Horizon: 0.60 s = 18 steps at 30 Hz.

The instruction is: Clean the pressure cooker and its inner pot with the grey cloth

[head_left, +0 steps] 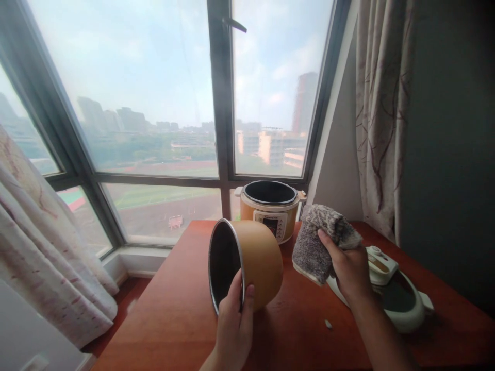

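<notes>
My left hand (236,319) grips the rim of a cooker inner pot (263,257), gold outside and dark inside. The pot is tipped on its side above the table, its mouth facing left. In my right hand (350,265) is a folded grey fluffy cloth (313,247), pinched with the thumb on top and held to the right of the pot, apart from it. Behind both stands the gold and white electric pressure cooker (270,216), lidless, with a control panel on its front. The cooker's pale green lid (410,314) lies on the table, partly hidden by my right forearm.
The reddish-brown wooden table (174,299) reaches to the window. A small pale piece (328,324) lies on it near the lid. Patterned curtains (382,118) hang at both sides, and a window frame (222,103) rises behind.
</notes>
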Tool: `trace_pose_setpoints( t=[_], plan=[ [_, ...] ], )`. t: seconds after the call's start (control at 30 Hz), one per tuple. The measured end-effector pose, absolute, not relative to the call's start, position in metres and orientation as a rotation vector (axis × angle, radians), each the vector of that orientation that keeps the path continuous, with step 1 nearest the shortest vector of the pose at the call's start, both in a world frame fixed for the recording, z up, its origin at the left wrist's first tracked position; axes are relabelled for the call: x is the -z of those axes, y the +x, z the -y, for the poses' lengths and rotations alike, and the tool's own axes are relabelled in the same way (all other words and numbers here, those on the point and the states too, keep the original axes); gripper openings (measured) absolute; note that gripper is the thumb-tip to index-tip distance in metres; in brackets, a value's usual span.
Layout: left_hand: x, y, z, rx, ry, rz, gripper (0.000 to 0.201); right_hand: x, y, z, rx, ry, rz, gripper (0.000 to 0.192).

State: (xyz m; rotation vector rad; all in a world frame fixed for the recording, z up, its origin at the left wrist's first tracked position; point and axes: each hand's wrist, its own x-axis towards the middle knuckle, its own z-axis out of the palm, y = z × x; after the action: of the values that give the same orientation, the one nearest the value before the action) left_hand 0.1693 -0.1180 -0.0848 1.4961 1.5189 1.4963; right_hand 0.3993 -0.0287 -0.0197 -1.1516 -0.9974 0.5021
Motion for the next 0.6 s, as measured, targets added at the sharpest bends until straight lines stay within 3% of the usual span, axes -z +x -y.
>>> trace_pose_setpoints(
  t=[0.23,0.37,0.6],
  plan=[
    [0.089,0.181,0.118,-1.498,1.493,-1.458,0.044,-0.025,0.348,0.031,-0.305,-1.026,1.604,0.024],
    [0.100,0.184,0.117,-1.585,1.509,-1.381,0.041,-0.024,0.307,0.051,-0.024,-0.762,2.005,0.052],
    [0.134,0.176,0.112,-1.647,1.465,-1.364,0.040,0.021,0.284,0.095,0.169,-0.725,2.025,0.073]
  ],
)
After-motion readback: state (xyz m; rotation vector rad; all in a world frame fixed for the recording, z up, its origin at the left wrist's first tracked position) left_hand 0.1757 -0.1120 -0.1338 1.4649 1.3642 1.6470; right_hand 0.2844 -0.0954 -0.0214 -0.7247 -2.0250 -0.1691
